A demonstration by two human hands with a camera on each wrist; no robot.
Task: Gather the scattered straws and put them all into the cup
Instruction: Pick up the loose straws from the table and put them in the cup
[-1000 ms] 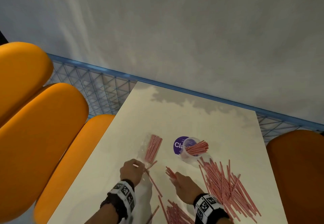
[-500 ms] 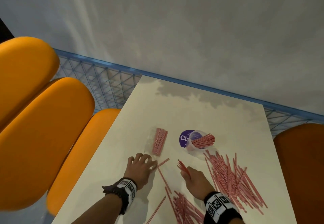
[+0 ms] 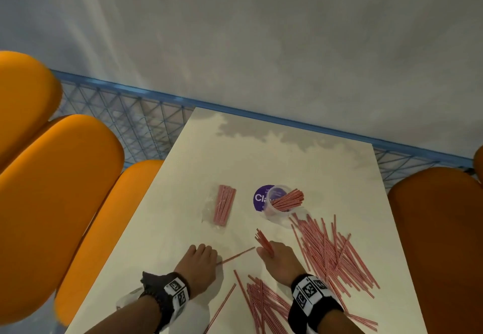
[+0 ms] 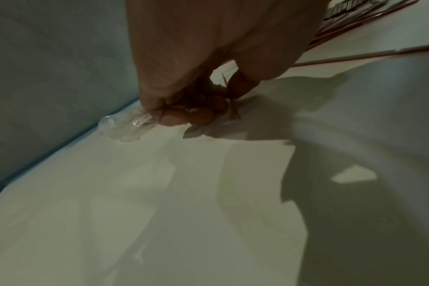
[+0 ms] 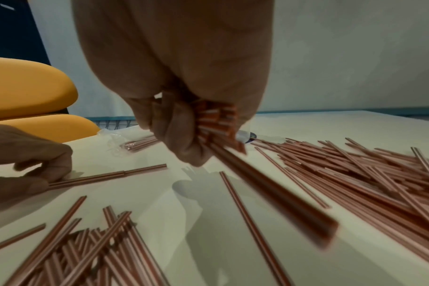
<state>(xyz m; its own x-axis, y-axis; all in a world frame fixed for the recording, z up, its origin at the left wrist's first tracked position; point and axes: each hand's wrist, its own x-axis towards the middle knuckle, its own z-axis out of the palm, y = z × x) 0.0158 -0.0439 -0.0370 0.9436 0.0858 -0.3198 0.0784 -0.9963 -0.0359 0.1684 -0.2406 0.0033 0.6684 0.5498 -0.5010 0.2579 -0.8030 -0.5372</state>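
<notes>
Red-and-white striped straws lie scattered on the cream table [image 3: 235, 166]: a big pile [image 3: 332, 252] to the right and a smaller one [image 3: 264, 305] near me. A clear plastic cup [image 3: 278, 203] with several straws leaning out stands just beyond the big pile. My right hand [image 3: 279, 258] grips a small bundle of straws [image 3: 263, 241] [image 5: 216, 123] above the table, between the two piles. My left hand [image 3: 201, 260] [image 4: 208, 100] has its fingers curled, pinching the near end of a single straw [image 3: 236, 255] [image 5: 105, 177] that lies on the table.
A clear plastic packet with straws inside [image 3: 223, 204] lies left of the cup, and a purple round sticker [image 3: 260, 198] sits beside it. Orange seats [image 3: 52, 203] flank the table's left side and a darker one [image 3: 439, 242] the right. A blue mesh rail [image 3: 130, 119] runs behind.
My left hand, spread flat on the table half a second ago, has curled its fingers onto the end of the single straw. The right hand still holds its bundle.
</notes>
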